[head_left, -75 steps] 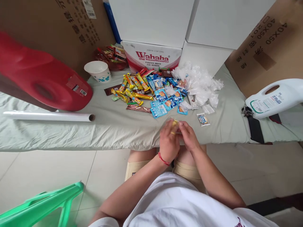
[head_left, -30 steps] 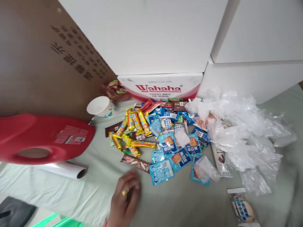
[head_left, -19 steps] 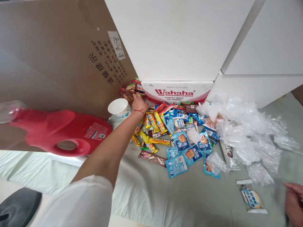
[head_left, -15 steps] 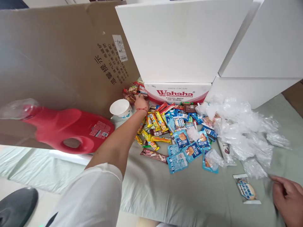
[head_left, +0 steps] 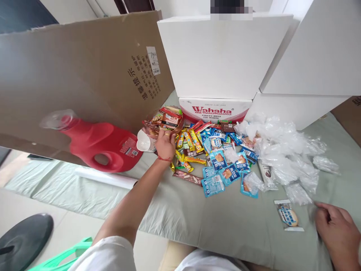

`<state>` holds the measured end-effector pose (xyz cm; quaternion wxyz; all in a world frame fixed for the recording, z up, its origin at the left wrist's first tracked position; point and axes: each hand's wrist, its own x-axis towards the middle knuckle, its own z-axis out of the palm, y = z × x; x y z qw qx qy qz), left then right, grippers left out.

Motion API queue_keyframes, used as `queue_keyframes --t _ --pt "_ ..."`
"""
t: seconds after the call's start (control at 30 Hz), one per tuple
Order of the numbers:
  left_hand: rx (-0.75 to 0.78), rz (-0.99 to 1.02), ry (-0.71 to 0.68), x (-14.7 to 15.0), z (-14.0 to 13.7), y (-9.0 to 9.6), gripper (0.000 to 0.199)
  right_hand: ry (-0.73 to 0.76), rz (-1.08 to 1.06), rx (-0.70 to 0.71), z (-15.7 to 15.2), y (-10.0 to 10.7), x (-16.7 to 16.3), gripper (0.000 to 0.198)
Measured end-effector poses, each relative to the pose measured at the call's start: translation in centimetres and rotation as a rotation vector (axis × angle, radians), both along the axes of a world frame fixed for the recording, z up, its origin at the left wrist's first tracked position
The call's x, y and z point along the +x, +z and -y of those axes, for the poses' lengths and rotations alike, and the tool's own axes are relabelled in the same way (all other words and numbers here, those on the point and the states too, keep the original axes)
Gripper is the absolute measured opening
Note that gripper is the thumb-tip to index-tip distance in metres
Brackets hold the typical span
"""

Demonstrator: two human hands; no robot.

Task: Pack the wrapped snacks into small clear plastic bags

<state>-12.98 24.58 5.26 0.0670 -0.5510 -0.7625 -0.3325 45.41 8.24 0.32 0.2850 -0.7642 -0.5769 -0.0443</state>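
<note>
My left hand (head_left: 166, 145) is stretched forward, fingers bent down at the right side of a white paper cup (head_left: 143, 140). The cup's rim is squeezed out of round; the fingertips are hidden. Just beyond stands a clear basket (head_left: 180, 126) holding wrapped snacks (head_left: 170, 121). Right of this hand lie yellow-wrapped bars (head_left: 194, 140), and farther right blue snack packets (head_left: 229, 174). My right hand (head_left: 337, 229) rests at the table's right, loosely curled with the index finger forward, nothing visible in it. Beside it are a wrapped round biscuit (head_left: 289, 215) and crumpled clear plastic bags (head_left: 290, 162).
A red plastic jug (head_left: 104, 145) lies on its side at the left, against a tall brown cardboard panel (head_left: 84, 75). White boxes (head_left: 225, 56) wall the back, with a Wahaha carton (head_left: 211, 109) low down. A green cloth (head_left: 239, 222) covers the table.
My left hand has drawn back from the snacks in the basket to the paper cup, whose round rim is now bent in. The right hand stays in place. The view has shifted.
</note>
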Motion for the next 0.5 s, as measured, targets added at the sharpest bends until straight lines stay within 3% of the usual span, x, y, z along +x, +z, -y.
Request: queue_keyframes --t 0.17,0.27,0.37,0.5 --pt "0.162 -0.058 -0.156 2.3 5.2 1.7 0.025 -0.038 -0.002 -0.048 0.1 -1.0 1.2 0.041" --pt "0.281 0.057 -0.273 4.5 8.3 4.0 0.017 -0.049 -0.015 -0.05 0.0 -1.4 1.6 0.03" --pt "0.351 0.56 -0.306 6.8 9.6 7.0 0.023 -0.052 -0.006 -0.058 -0.1 -1.8 2.0 0.023" --pt "0.345 1.405 -0.382 9.5 7.9 9.9 0.028 -0.049 0.039 -0.079 -0.2 -1.8 2.2 0.027"
